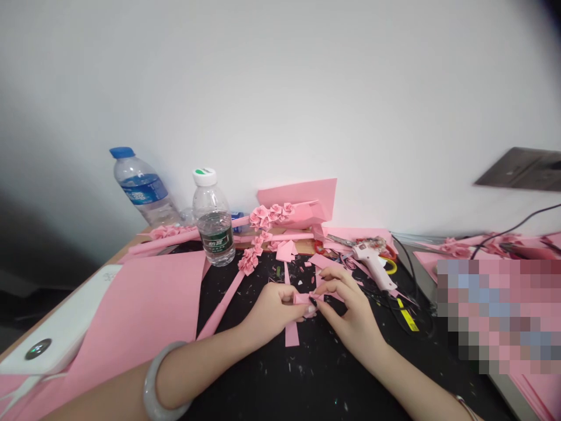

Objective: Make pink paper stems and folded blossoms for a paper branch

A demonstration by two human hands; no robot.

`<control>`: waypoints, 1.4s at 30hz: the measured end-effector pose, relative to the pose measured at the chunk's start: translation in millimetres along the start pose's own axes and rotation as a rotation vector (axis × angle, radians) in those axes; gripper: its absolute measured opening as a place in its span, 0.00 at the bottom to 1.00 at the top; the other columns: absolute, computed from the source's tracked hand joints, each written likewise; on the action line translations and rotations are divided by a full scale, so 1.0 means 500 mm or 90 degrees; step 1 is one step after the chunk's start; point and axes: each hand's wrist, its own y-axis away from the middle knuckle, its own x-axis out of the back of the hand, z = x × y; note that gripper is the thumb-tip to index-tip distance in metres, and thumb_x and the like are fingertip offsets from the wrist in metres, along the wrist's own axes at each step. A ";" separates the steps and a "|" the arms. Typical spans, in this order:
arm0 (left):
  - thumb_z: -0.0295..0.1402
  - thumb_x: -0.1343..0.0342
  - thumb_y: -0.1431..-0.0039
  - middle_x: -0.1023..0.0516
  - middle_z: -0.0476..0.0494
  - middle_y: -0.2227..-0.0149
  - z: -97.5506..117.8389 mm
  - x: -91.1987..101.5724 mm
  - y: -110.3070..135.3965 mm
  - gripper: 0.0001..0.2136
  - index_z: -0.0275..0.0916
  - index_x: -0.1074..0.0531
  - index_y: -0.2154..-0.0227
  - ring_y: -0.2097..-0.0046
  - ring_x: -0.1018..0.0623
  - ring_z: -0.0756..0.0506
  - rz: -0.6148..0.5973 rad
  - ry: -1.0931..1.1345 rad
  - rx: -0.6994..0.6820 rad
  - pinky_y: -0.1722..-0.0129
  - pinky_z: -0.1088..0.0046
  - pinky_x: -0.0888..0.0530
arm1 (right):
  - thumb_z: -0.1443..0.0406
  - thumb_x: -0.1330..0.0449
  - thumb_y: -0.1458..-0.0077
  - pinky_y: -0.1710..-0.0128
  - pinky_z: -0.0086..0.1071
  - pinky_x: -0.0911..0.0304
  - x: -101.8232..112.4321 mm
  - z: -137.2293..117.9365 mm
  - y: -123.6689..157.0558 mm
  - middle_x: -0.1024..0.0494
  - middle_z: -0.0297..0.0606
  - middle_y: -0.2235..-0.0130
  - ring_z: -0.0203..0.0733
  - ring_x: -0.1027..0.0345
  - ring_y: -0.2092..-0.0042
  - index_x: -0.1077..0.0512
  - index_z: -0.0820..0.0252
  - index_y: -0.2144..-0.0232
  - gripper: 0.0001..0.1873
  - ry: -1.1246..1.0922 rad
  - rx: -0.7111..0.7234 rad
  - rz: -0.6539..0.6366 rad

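Over the black work mat point(315, 374) my left hand point(272, 310) and my right hand point(350, 310) meet at a small folded strip of pink paper point(304, 299). Both hands pinch it, left fingers on its left end, right fingertips on its right end. A longer pink strip point(291, 333) lies on the mat just below the hands. My left wrist wears a pale bangle point(153, 383).
Two water bottles point(214, 217) point(142, 187) stand at the back left. Pink paper roses point(269, 215) and sheets lean by the wall. A white glue gun point(372, 263) with cable lies right of the hands. A large pink sheet point(144, 310) and white device point(61, 327) sit left.
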 end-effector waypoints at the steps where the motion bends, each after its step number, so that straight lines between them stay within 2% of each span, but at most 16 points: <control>1: 0.36 0.37 0.58 0.33 0.53 0.83 0.000 0.000 0.000 0.14 0.35 0.35 0.85 0.76 0.28 0.50 0.001 0.005 0.002 0.71 0.72 0.28 | 0.71 0.41 0.50 0.54 0.41 0.39 0.000 0.000 0.000 0.31 0.43 0.58 0.47 0.36 0.53 0.30 0.57 0.71 0.04 -0.006 0.004 -0.004; 7: 0.33 0.37 0.58 0.31 0.52 0.82 0.003 0.000 0.000 0.10 0.34 0.32 0.83 0.76 0.29 0.50 0.009 -0.003 0.008 0.72 0.72 0.29 | 0.72 0.41 0.49 0.55 0.37 0.38 0.004 -0.004 0.003 0.31 0.41 0.59 0.45 0.35 0.54 0.31 0.57 0.73 0.05 -0.019 0.038 -0.025; 11: 0.31 0.39 0.57 0.31 0.51 0.82 -0.002 0.001 -0.001 0.08 0.33 0.31 0.83 0.76 0.29 0.50 -0.009 -0.010 -0.003 0.72 0.73 0.29 | 0.71 0.40 0.50 0.56 0.38 0.38 0.002 -0.002 0.002 0.31 0.41 0.59 0.45 0.34 0.55 0.31 0.57 0.70 0.04 -0.012 0.036 0.006; 20: 0.29 0.40 0.56 0.29 0.50 0.81 -0.006 0.002 -0.003 0.06 0.31 0.30 0.82 0.76 0.29 0.51 -0.007 -0.031 -0.009 0.73 0.74 0.30 | 0.72 0.40 0.50 0.55 0.37 0.38 0.000 0.006 0.003 0.31 0.41 0.59 0.45 0.35 0.54 0.31 0.58 0.70 0.05 -0.021 0.036 -0.003; 26: 0.28 0.39 0.59 0.30 0.51 0.82 0.000 0.001 -0.001 0.06 0.32 0.30 0.82 0.77 0.29 0.51 -0.007 -0.027 -0.004 0.74 0.75 0.31 | 0.73 0.40 0.50 0.56 0.35 0.38 0.003 -0.001 0.003 0.31 0.41 0.59 0.43 0.34 0.55 0.30 0.58 0.72 0.06 -0.046 0.051 -0.032; 30: 0.28 0.40 0.59 0.29 0.50 0.82 -0.003 0.001 -0.001 0.06 0.32 0.31 0.83 0.76 0.27 0.50 -0.037 -0.017 0.002 0.74 0.75 0.31 | 0.73 0.41 0.49 0.58 0.34 0.37 0.003 -0.004 0.003 0.31 0.41 0.57 0.42 0.34 0.56 0.28 0.57 0.70 0.07 -0.059 0.058 -0.057; 32: 0.27 0.40 0.59 0.29 0.50 0.82 -0.007 0.001 -0.001 0.06 0.33 0.32 0.84 0.76 0.27 0.50 -0.053 -0.011 0.006 0.74 0.75 0.31 | 0.73 0.41 0.49 0.58 0.34 0.37 0.002 -0.006 0.004 0.31 0.41 0.56 0.42 0.34 0.56 0.27 0.57 0.70 0.07 -0.069 0.047 -0.062; 37: 0.29 0.41 0.56 0.28 0.50 0.80 -0.004 -0.002 0.004 0.08 0.33 0.33 0.84 0.76 0.28 0.51 -0.086 -0.026 0.008 0.73 0.76 0.31 | 0.74 0.42 0.49 0.57 0.33 0.39 -0.003 -0.010 0.006 0.30 0.39 0.59 0.41 0.34 0.57 0.32 0.59 0.78 0.09 -0.124 -0.025 -0.072; 42: 0.31 0.42 0.53 0.30 0.52 0.81 0.009 -0.003 0.006 0.09 0.34 0.35 0.82 0.74 0.26 0.50 -0.084 -0.005 0.022 0.73 0.74 0.27 | 0.75 0.46 0.47 0.61 0.31 0.39 -0.004 -0.008 0.010 0.31 0.37 0.63 0.39 0.34 0.60 0.36 0.59 0.77 0.10 -0.140 -0.030 -0.057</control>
